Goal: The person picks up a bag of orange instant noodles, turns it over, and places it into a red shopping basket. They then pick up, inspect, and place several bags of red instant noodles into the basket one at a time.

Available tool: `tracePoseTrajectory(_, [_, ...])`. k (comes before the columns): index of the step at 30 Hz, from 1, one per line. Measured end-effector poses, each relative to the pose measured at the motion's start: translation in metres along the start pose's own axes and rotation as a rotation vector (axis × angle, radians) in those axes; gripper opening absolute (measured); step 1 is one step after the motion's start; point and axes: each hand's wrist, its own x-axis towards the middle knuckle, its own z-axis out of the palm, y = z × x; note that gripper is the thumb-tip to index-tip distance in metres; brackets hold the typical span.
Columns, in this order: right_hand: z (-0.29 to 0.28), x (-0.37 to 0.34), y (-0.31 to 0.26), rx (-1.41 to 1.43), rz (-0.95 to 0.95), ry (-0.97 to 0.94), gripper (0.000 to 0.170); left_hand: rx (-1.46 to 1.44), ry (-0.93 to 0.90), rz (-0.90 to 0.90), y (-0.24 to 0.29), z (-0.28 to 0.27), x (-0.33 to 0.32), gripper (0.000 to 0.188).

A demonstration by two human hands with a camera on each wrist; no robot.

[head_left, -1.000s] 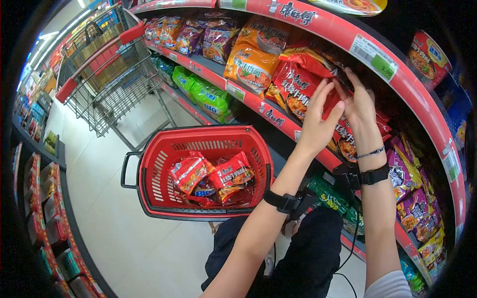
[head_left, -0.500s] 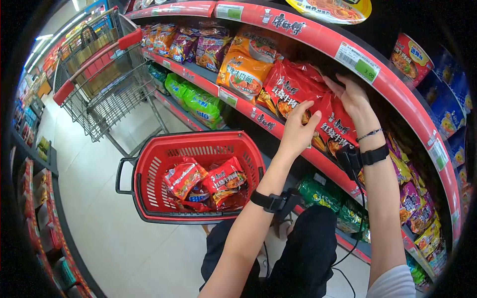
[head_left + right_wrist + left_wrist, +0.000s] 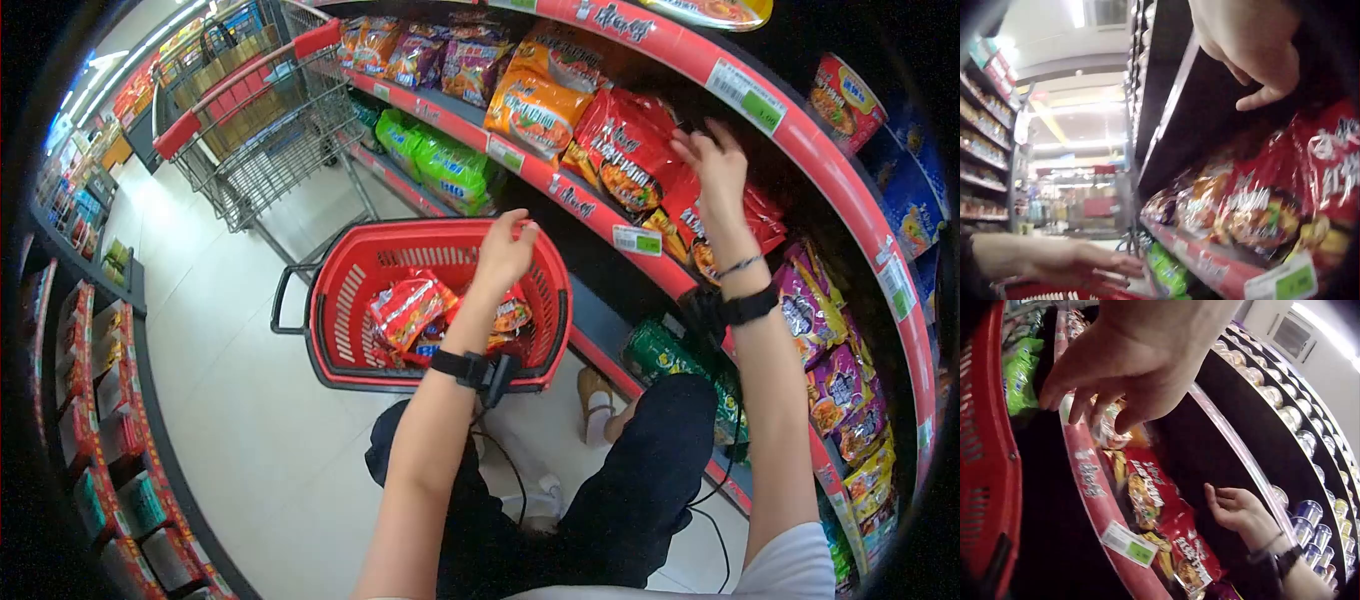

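Observation:
Red noodle packets (image 3: 625, 150) (image 3: 1147, 494) (image 3: 1260, 212) lie on the shelf, with orange packets (image 3: 535, 108) to their left. My right hand (image 3: 715, 170) (image 3: 1241, 512) (image 3: 1254, 50) hovers over the red packets, fingers loosely bent, holding nothing. Above the right rim of the red basket (image 3: 340, 345) (image 3: 982, 456) is my left hand (image 3: 505, 258) (image 3: 1129, 375) (image 3: 1066, 259), empty, its fingers relaxed; whether it touches the rim I cannot tell. Inside the basket lie several red packets (image 3: 408, 308), partly hidden by my left forearm.
A metal shopping cart (image 3: 250, 140) stands behind the basket. Green packets (image 3: 440, 170) lie on the lower shelf, purple ones (image 3: 800, 310) to the right of the red. Another shelf unit (image 3: 110, 420) runs along the left. Cup noodles (image 3: 845, 105) stand at upper right.
My left hand has moved away from the red packets, left to the basket. My right hand has let go of the packets and lifted slightly. The packets now lie flatter on the shelf.

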Motion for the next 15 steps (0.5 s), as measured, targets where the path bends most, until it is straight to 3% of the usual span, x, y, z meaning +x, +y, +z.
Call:
tracePoseTrajectory(1, [0.006, -0.018, 0.012, -0.039, -0.048, -0.094, 0.033, 0.012, 0.009, -0.059, -0.018, -0.007, 0.004, 0.041])
tracePoseTrajectory(3, [0.021, -0.068, 0.044, -0.011, 0.1, -0.315, 0.031, 0.008, -0.002, -0.146, -0.058, -0.013, 0.012, 0.041])
tracePoseTrajectory(5, [0.029, -0.114, 0.102, -0.123, 0.126, -0.634, 0.03, -0.154, -0.014, -0.325, -0.076, -0.019, 0.008, 0.043])
tracePoseTrajectory(6, [0.033, -0.138, 0.12, -0.416, -0.054, -0.728, 0.033, -0.127, -0.036, -0.415, -0.088, -0.018, 0.007, 0.045])
tracePoseTrajectory(7, [0.034, -0.161, 0.138, -0.417, -0.034, -0.852, 0.039, -0.119, -0.025, -0.423, -0.108, -0.013, 0.005, 0.045])
tracePoseTrajectory(9, [0.028, -0.188, 0.159, -0.614, -0.027, -1.196, 0.046, -0.053, 0.084, -0.669, -0.139, -0.006, 0.0, 0.039])
tracePoseTrajectory(10, [0.026, -0.2, 0.169, -0.717, -0.042, -1.287, 0.048, -0.045, 0.095, -0.679, -0.145, -0.011, -0.003, 0.039])
tracePoseTrajectory(12, [0.029, -0.201, 0.163, -0.707, 0.007, -1.391, 0.048, -0.203, -0.079, -0.914, -0.157, -0.02, -0.015, 0.044])
tracePoseTrajectory(13, [0.033, -0.195, 0.155, -0.715, 0.028, -1.486, 0.048, -0.198, -0.073, -0.918, -0.16, -0.022, -0.011, 0.044])
tracePoseTrajectory(15, [0.035, -0.19, 0.151, -0.749, 0.039, -1.48, 0.049, -0.161, -0.04, -0.916, -0.168, -0.024, -0.035, 0.045])
